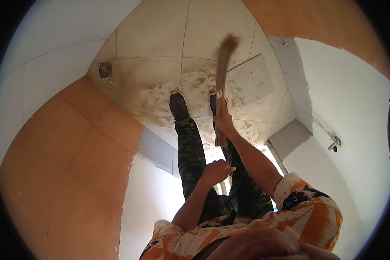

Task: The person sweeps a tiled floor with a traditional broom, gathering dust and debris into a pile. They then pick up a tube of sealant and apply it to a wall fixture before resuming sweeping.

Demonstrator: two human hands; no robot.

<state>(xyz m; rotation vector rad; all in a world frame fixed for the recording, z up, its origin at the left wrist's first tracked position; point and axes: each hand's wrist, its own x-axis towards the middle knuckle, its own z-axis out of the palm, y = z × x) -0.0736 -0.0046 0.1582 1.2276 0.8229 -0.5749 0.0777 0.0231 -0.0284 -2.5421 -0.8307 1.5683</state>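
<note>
My right hand (223, 119) is closed round a long brown broom (221, 76), held in front of me over the floor. Its far end is dark and blurred; the near end, below my hand, looks flat and ribbed. My left hand (217, 171) is curled closed in front of my thighs, apart from the broom, with the thumb out to the right. Whether anything lies inside those fingers is hidden. Under the broom spreads a beige tiled floor (151, 71), smeared with brown dust around my dark shoes (177, 104).
A loose pale square tile (252, 80) lies on the floor to the right. At the left is a dark square drain (105, 69). Orange-tiled wall (73, 143) stands on the left, and a white wall with a metal tap (334, 144) on the right.
</note>
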